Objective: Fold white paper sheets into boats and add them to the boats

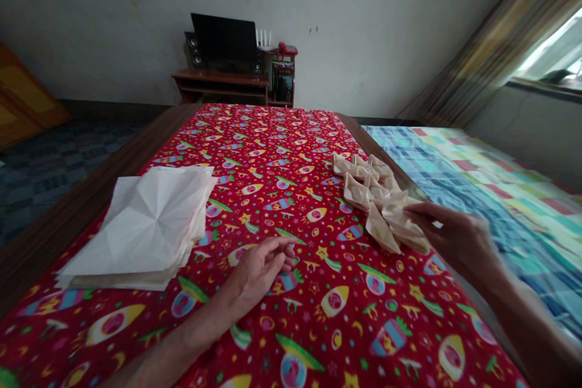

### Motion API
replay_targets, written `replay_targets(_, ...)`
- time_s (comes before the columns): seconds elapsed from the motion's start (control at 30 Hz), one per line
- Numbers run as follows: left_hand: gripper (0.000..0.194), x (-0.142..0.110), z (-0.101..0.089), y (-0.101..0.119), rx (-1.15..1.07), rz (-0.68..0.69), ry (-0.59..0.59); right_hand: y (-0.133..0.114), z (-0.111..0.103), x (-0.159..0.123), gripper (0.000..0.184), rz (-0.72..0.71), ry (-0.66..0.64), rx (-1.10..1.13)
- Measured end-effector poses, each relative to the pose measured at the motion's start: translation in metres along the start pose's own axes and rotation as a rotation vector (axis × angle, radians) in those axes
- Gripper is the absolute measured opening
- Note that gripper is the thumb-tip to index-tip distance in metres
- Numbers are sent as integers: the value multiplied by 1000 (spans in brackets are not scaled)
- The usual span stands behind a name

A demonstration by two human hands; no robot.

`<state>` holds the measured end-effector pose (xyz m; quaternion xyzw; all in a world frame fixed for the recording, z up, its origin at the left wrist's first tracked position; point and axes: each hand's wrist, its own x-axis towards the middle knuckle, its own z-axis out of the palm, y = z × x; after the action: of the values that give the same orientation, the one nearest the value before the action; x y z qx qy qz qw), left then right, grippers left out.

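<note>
My left hand [266,264] rests on the red patterned cloth, its fingers loosely curled together with nothing seen in them. At the right edge of the table, my right hand [457,239] pinches the edge of a folded paper piece [399,216] with thumb and forefinger. That piece lies among a cluster of similar beige folded papers [359,193], set close together in uneven rows. To the left of my left hand sits a stack of flat, square paper sheets [150,224]. Creases radiate from the middle of its top sheet.
The red cloth [282,194] covers a long table with dark wooden edges [104,173]. A bed with a checked cover [482,194] stands close on the right. Beyond the far end are a desk [222,79], a monitor [225,42], speakers and a red telephone [287,49].
</note>
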<state>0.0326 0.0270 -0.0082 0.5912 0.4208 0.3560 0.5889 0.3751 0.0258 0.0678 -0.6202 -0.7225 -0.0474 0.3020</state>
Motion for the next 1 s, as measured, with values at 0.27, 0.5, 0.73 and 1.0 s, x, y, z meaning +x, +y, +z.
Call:
replay_targets(0.27, 32, -1, -2, 4, 116, 14, -9, 4, 17, 3, 22, -19, -75, -29)
replay_targets(0.5, 32, 0, -3, 2, 137, 43, -35, 5, 20, 5, 22, -72, -181, -76)
replay_targets(0.73, 32, 0, -3, 0, 158, 52, -36, 0, 20, -5, 28, -122, -122, -74)
replay_targets(1.0, 30, -1, -5, -2, 191, 70, -45, -9, 17, -13, 26, -224, -35, -121)
